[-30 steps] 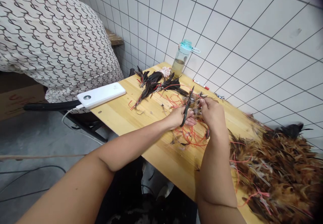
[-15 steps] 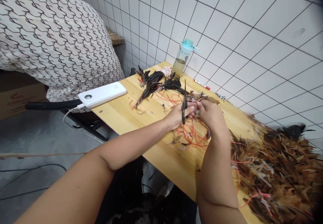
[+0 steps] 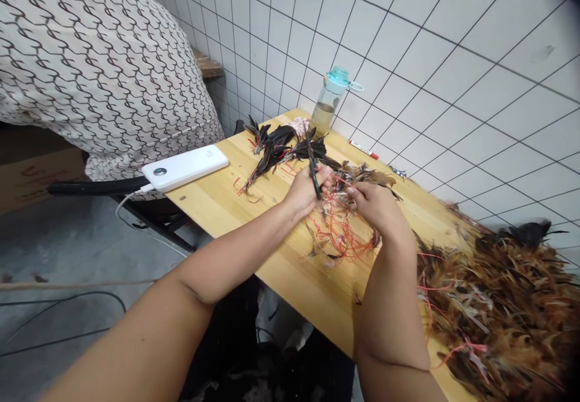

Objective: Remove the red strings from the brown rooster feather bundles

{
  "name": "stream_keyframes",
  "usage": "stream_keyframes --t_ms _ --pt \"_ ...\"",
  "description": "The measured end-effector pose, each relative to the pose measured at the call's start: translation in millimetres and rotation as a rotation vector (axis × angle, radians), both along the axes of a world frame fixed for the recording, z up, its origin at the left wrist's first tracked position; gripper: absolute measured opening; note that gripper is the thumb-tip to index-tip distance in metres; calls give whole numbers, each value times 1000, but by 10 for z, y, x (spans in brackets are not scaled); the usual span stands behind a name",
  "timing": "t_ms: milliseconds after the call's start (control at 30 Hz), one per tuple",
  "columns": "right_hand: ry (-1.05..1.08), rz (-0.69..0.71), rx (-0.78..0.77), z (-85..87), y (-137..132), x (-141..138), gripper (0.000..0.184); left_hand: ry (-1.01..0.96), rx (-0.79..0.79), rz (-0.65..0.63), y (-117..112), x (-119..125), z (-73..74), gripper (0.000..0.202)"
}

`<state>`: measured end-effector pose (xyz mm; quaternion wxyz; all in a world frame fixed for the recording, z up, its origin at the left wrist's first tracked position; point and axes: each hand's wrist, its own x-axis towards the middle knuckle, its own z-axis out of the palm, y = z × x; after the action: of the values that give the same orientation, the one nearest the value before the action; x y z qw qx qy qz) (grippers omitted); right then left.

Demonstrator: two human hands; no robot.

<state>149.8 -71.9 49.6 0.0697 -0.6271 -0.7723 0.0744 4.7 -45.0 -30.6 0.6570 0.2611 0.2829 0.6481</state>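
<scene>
My left hand (image 3: 302,193) is closed around dark-handled scissors (image 3: 313,171), their blades pointing up and away. A length of red string (image 3: 343,181) runs from near its fingertips to my right hand (image 3: 377,206), which pinches it between thumb and finger. Beneath both hands lies a loose tangle of red strings (image 3: 347,242) with small feather bits on the wooden table (image 3: 290,281). Tied bunches of black feathers (image 3: 272,157) rest just beyond my left hand. Brown feathers (image 3: 369,175) lie behind my right hand.
A large pile of brown feathers (image 3: 512,305) covers the table's right end. A water bottle (image 3: 324,109) and a red-capped marker (image 3: 364,149) stand or lie near the tiled wall. A white power bank (image 3: 185,167) sits at the left edge. A person in a patterned garment (image 3: 113,69) is close by.
My hands have moved apart, the left one shifting left with the scissors, which now tilt leftward. The red string between the hands has come into view, drawn out straight.
</scene>
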Motion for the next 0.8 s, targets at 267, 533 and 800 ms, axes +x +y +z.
stream_keyframes --t_ms 267,533,800 --pt "251 -163 118 75 -16 471 35 100 -45 373 243 -304 68 19" --pt "262 -278 227 0 66 551 37 155 106 35 70 -234 135 41" --pt "254 -409 306 46 28 615 39 250 286 -923 -203 -70 44 53"
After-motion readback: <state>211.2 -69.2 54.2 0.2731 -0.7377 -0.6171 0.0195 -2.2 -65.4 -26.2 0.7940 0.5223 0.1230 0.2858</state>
